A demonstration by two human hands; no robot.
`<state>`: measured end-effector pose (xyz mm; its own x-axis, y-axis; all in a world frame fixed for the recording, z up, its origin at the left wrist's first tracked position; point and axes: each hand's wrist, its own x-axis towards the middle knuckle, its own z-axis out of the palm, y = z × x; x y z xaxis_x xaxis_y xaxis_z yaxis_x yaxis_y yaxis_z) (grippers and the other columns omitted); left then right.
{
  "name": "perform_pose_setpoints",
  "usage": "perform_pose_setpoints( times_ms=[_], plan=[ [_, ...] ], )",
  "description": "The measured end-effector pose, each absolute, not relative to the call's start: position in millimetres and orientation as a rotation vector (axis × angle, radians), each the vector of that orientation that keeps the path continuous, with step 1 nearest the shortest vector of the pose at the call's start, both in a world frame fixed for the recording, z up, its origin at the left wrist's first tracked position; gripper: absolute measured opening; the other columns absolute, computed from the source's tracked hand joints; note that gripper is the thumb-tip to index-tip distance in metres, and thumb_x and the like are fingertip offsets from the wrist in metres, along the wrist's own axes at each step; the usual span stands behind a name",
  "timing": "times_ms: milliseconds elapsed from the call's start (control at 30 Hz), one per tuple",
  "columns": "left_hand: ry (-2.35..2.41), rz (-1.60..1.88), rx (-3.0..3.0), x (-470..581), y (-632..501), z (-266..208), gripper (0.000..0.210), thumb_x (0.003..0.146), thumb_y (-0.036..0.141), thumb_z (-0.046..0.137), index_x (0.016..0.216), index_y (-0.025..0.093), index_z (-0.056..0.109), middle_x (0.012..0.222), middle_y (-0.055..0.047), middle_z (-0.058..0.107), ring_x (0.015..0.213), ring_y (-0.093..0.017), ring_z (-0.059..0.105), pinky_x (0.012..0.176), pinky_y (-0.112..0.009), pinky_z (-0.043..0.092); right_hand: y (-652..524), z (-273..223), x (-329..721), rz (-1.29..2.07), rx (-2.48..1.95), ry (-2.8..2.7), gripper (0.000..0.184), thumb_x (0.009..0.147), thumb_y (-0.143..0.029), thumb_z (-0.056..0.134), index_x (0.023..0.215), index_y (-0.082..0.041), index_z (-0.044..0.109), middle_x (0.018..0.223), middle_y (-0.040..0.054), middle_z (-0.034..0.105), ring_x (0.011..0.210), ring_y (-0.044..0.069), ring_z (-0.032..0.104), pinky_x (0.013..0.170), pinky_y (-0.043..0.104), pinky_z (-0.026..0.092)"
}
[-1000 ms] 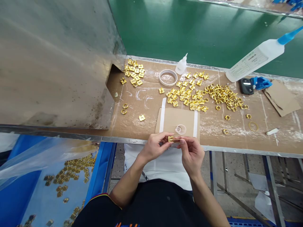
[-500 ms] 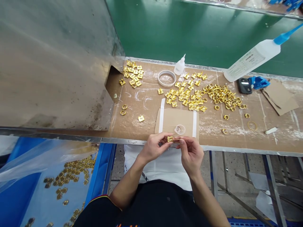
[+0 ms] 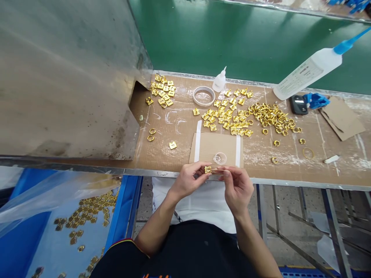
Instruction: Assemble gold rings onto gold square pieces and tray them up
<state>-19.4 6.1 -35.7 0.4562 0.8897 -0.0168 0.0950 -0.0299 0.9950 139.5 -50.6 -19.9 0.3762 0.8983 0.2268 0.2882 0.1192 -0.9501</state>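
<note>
My left hand (image 3: 189, 179) pinches a small square gold piece (image 3: 208, 169) between thumb and fingertips, just over the bench's front edge. Between the fingers of my right hand (image 3: 238, 189) is a thin stick (image 3: 217, 170), closed in a pinch; its left end reaches the gold piece, though whether they touch I cannot tell. Right behind my hands, a small clear round dish (image 3: 220, 158) rests on a cardboard sheet (image 3: 214, 144) held by white tape strips. A loose square gold piece (image 3: 173, 145) lies to the left of that sheet.
Behind are a tape roll (image 3: 203, 96), a small dropper bottle (image 3: 219, 80), square gold pieces (image 3: 226, 112) and a heap of gold rings (image 3: 274, 117). A large white bottle (image 3: 308, 73) leans at right. A metal box (image 3: 69, 85) fills the left; a blue bin (image 3: 113, 220) stands below.
My right hand has shifted slightly right, away from the gold piece, so more of the stick shows. My left hand keeps nearly the same place, with the gold piece turned a little.
</note>
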Motion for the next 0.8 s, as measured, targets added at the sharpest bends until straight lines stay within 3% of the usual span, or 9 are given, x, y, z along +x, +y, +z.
perform_pose_setpoints(
  times_ms=[167, 367, 800],
  plan=[
    [0.928, 0.851, 1.503, -18.6, 6.2, -33.6, 0.022, 0.087, 0.022, 0.066, 0.107, 0.014, 0.073, 0.068, 0.003, 0.058, 0.058, -0.010, 0.056, 0.055, -0.020, 0.050, -35.4, -19.4, 156.9, 0.420, -1.459, -1.219, 0.008, 0.099, -0.025, 0.062, 0.098, -0.024, 0.070, 0.093, 0.0061, 0.077, 0.089, 0.021, 0.076, 0.066, 0.033, 0.063],
    [0.920, 0.835, 1.501, -18.9, 6.1, -33.3, 0.023, 0.087, 0.022, 0.066, 0.107, 0.014, 0.073, 0.069, 0.003, 0.057, 0.058, -0.010, 0.055, 0.055, -0.019, 0.050, -12.2, -21.6, 166.6, 0.193, -1.484, -1.487, 0.017, 0.098, -0.022, 0.061, 0.087, -0.027, 0.073, 0.090, 0.0044, 0.075, 0.085, 0.020, 0.073, 0.075, 0.035, 0.062],
    [0.914, 0.806, 1.475, -19.0, 6.2, -34.4, 0.022, 0.087, 0.024, 0.066, 0.106, 0.014, 0.072, 0.067, 0.002, 0.059, 0.057, -0.010, 0.057, 0.054, -0.020, 0.052, -17.5, -9.0, 174.9, 0.329, -1.526, -1.590, 0.020, 0.099, -0.021, 0.057, 0.087, -0.027, 0.071, 0.089, 0.0036, 0.076, 0.084, 0.021, 0.073, 0.075, 0.034, 0.059]
  ],
)
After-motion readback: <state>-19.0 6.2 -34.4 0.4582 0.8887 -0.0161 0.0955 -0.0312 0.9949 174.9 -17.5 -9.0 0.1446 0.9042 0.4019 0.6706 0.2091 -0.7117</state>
